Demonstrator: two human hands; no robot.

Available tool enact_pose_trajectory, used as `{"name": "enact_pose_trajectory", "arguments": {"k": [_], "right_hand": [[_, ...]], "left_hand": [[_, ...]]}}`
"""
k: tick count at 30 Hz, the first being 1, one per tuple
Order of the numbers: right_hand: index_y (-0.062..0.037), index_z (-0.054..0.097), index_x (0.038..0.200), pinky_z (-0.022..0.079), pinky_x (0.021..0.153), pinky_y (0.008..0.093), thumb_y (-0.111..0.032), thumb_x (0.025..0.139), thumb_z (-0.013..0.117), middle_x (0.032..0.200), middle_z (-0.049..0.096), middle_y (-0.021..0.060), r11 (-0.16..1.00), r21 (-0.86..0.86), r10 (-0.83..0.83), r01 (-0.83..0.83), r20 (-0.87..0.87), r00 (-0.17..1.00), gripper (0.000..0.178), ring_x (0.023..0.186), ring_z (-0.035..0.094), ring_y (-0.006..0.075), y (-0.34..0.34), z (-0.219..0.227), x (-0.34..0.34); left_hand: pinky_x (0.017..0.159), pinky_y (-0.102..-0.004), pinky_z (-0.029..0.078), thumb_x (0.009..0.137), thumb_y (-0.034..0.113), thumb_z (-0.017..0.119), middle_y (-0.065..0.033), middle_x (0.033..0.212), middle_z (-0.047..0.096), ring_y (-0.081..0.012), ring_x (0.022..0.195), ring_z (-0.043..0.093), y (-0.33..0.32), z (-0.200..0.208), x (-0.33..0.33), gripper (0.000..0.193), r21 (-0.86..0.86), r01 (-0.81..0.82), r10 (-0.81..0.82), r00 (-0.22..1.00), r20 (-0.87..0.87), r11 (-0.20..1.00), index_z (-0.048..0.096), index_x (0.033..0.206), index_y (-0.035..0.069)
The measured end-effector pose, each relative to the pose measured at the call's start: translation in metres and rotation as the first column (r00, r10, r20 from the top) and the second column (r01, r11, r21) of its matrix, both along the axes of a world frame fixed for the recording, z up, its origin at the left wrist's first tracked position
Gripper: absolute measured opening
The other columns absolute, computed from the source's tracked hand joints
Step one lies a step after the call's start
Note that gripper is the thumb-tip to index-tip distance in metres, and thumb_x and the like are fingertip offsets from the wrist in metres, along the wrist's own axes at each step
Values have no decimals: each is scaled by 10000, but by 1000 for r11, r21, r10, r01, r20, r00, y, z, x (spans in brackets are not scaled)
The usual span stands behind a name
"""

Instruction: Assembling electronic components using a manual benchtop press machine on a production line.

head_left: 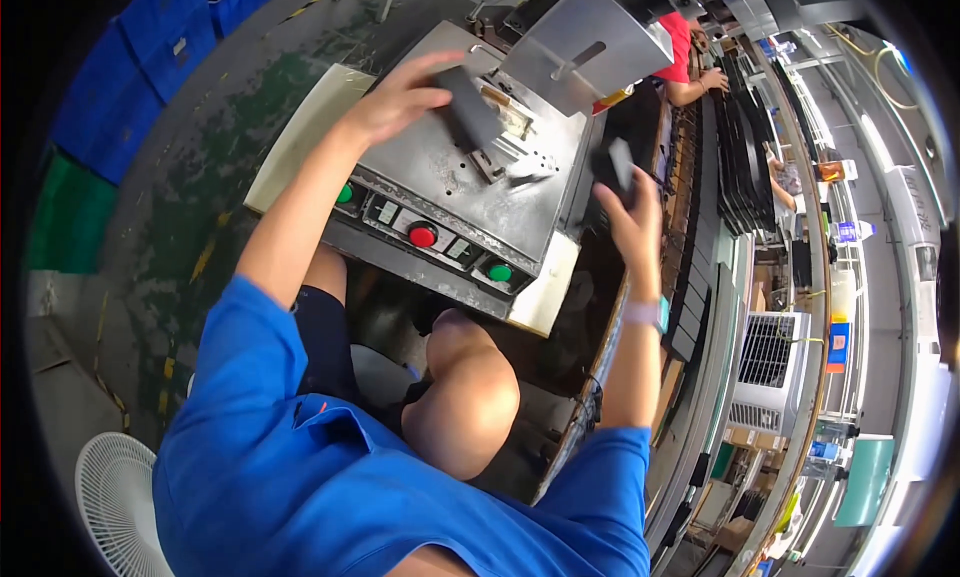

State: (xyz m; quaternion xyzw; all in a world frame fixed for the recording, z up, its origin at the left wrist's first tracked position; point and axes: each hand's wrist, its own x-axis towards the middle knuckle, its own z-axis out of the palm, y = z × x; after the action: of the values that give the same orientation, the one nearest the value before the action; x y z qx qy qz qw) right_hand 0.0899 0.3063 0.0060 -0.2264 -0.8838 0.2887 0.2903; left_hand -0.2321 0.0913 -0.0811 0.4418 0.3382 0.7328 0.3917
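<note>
Above the metal tabletop point(410, 162), my left hand point(395, 107) is grasping 1 end of a dark rectangular block point(470, 112), which is slanting near a pale fixture point(518, 125). Beyond the tabletop's right edge, my right hand point(634, 217) is pinching a smaller, blurred dark piece point(616, 169). I am judging that a slack end grip could be letting the block twist and scuff against the fixture.

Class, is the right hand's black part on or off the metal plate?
Off: the right hand holds the black part beside the metal plate.

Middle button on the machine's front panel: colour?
The middle button is red, best seen in the head view.
</note>
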Motion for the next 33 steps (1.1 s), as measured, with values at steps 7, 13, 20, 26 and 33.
{"name": "enact_pose_trajectory", "arguments": {"k": [7,13,20,26,33], "right_hand": [[-95,490,1380,456,917,464,-283,804,758,1227,550,170,824,504,241,-260,105,965,663,1149,523,360,-8,-51,-133],[-190,296,1515,400,986,568,-433,807,734,1425,392,210,766,525,-17,-372,594,804,867,1298,399,402,-42,-22,-124],[-135,212,1530,297,1089,605,-476,624,863,1514,276,241,884,315,-80,-347,831,551,1168,1413,255,421,-120,-45,2],[9,400,1375,450,956,386,-363,768,814,1256,522,194,776,-479,454,-409,-25,891,823,1166,530,270,-188,-29,-22],[-19,551,1107,492,712,346,-284,864,732,940,605,109,988,-137,65,-68,-25,998,403,839,609,219,-85,63,80]], "left_hand": [[921,-387,466,915,438,640,-111,1229,544,-214,1086,559,-169,-13,97,725,-32,-106,89,587,805,994,325,1495,139],[895,-352,480,864,97,666,-106,1187,545,-213,1047,584,-180,-62,115,495,-527,-356,511,841,180,772,474,1317,153],[877,-326,490,759,-65,673,-105,1109,618,-212,1025,591,-160,-59,113,542,-262,-710,594,696,-403,654,486,1242,94],[982,-350,439,829,36,659,-122,1215,583,-242,1116,554,-101,52,176,520,-139,-336,344,938,38,931,465,1309,75],[1089,-380,314,1005,490,374,-154,1459,443,-253,1319,448,-86,83,188,683,-186,-164,82,920,-383,969,199,1535,96]]}}
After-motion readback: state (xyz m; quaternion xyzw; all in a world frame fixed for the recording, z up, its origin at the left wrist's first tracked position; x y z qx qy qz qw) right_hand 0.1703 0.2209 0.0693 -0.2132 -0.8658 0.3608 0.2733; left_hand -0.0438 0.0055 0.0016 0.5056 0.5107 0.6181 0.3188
